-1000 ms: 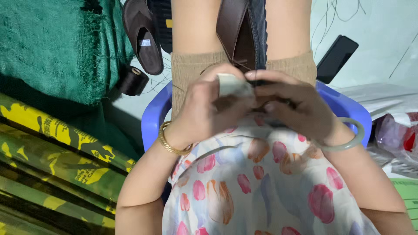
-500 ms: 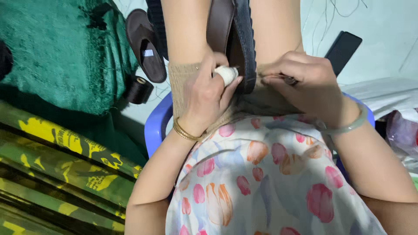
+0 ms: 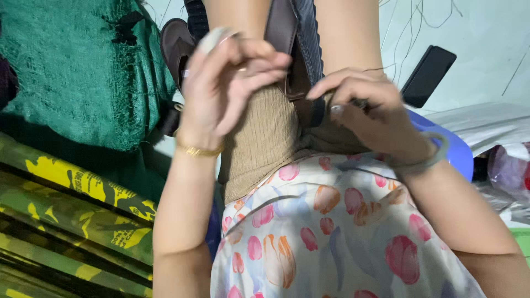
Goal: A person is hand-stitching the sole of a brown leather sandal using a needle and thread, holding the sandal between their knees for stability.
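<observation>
My left hand [image 3: 229, 83] pinches a small pale spool [image 3: 212, 38] raised above my knee, while my right hand [image 3: 367, 113] grips the dark strap [image 3: 301, 60] on my lap (sewing unfinished, I judge).

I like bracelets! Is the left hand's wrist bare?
No, the left hand has a gold bangle around its wrist.

— How many hands show?
— Two: the left hand [image 3: 226, 83] and the right hand [image 3: 364, 107]

— And the rest?
— One dark phone [image 3: 428, 76], one brown sandal [image 3: 175, 47], one gold bangle [image 3: 199, 149], one blue stool [image 3: 455, 152]
</observation>
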